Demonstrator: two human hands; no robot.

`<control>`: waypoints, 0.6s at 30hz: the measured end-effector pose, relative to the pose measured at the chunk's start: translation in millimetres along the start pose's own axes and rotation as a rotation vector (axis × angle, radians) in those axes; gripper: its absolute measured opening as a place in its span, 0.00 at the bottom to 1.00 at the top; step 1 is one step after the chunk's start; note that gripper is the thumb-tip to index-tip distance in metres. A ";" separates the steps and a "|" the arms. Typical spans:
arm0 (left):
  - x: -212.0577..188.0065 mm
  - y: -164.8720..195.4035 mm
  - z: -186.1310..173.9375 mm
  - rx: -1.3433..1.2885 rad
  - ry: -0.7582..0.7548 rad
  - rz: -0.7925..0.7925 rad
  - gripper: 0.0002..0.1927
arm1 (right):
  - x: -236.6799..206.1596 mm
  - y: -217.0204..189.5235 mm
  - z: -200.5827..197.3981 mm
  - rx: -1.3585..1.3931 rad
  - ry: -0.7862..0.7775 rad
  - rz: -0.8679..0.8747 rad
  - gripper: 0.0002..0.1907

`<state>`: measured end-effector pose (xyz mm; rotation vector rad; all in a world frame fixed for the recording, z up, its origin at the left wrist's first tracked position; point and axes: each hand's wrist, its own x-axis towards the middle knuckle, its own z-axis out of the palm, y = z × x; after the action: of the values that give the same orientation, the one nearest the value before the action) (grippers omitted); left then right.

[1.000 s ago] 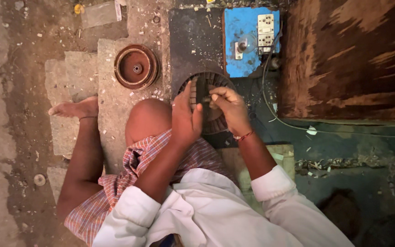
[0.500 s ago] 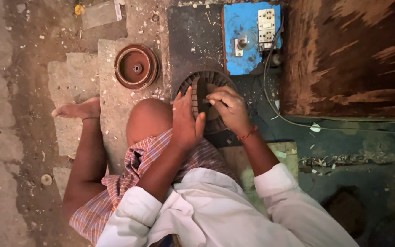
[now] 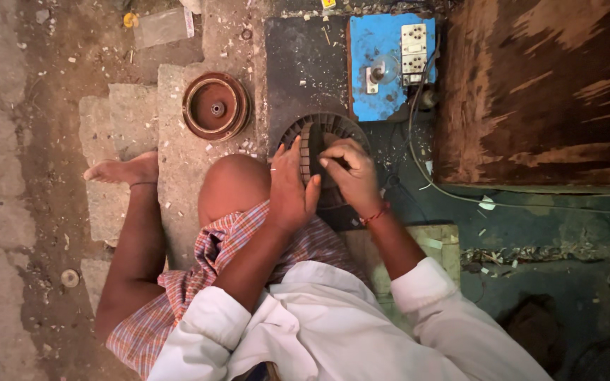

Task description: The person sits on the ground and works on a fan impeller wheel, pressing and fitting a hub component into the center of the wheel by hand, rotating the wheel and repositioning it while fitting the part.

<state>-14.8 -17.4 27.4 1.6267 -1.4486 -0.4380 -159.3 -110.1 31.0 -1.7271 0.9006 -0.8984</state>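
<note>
Slotted ring (image 3: 310, 138) half behind hands (image 3: 319, 185)

Left hand (image 3: 292, 187) and right hand (image 3: 349, 173) on slotted round stator (image 3: 310, 134).

We see our white sleeves (image 3: 418, 293) and a checked cloth (image 3: 199, 282) of red, blue and white squares over our lap, and a thin red thread (image 3: 375, 214) goes round our right wrist. The round slotted part (image 3: 312, 137) under our hands is dark grey with pale stripes, the switch board (image 3: 383, 67) behind it is bright blue with a white socket, and the round cap (image 3: 214, 107) on the stone is reddish brown. The wooden box (image 3: 538, 92) is dark brown with lighter streaks, and the floor (image 3: 8, 176) is dusty grey-brown.
</note>
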 end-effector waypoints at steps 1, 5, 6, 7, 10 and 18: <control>0.0 -0.2 0.1 0.012 0.010 0.008 0.38 | -2.8 3.8 3.6 0.033 0.015 0.014 0.05; 0.2 -1.1 1.1 0.031 0.026 0.019 0.39 | -9.9 22.2 12.4 0.383 0.044 0.313 0.15; 0.3 -1.4 1.4 0.028 0.022 0.017 0.39 | -11.4 26.7 13.4 0.381 0.042 0.307 0.13; -0.1 -1.5 1.6 0.028 0.027 0.019 0.39 | -13.6 30.4 14.4 0.380 0.040 0.302 0.12; 0.2 -1.8 2.5 0.030 0.038 0.028 0.39 | -16.9 38.8 16.7 0.415 0.035 0.322 0.09; -0.4 -2.0 1.0 0.069 -0.003 -0.006 0.40 | -17.0 32.7 22.9 0.392 0.027 0.336 0.10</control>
<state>-14.4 -17.6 25.3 1.6855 -1.4759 -0.3979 -152.7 -94.9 -9.1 -1.1899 0.9269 -0.8098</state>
